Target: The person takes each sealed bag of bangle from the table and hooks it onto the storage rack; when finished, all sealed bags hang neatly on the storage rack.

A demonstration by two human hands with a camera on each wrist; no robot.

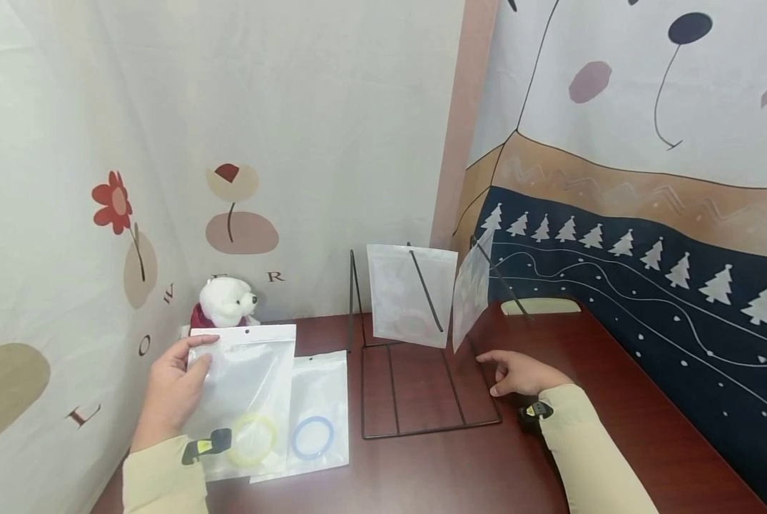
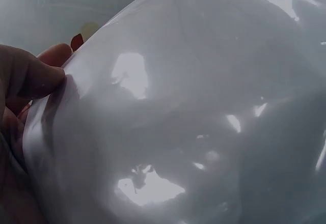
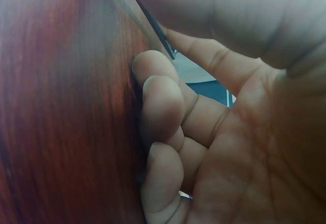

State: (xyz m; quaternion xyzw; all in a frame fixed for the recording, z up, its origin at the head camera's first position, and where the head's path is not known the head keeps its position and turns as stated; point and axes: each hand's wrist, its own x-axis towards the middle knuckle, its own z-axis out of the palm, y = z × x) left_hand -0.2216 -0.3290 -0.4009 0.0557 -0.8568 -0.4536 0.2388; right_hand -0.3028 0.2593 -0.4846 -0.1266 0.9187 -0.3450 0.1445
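My left hand (image 1: 176, 382) pinches the upper left edge of a clear zip bag (image 1: 242, 378) with a yellow ring (image 1: 253, 439) low inside it. In the left wrist view, thumb and fingertips grip the shiny film (image 2: 168, 107). Partly behind that bag lies a second zip bag (image 1: 325, 400) holding a blue ring (image 1: 313, 437). My right hand (image 1: 524, 373) is at the right side of a black wire rack (image 1: 431, 433), forefinger stretched to its base wire. In the right wrist view, its other fingers (image 3: 163, 107) bend loosely against the table.
Two more zip bags hang on the rack's slanted prongs, one facing me (image 1: 409, 296) and one turned sideways (image 1: 471, 293). A white plush bear (image 1: 227, 300) sits behind the left bag. A pale green flat piece (image 1: 540, 307) lies at the brown table's (image 1: 614, 400) back edge.
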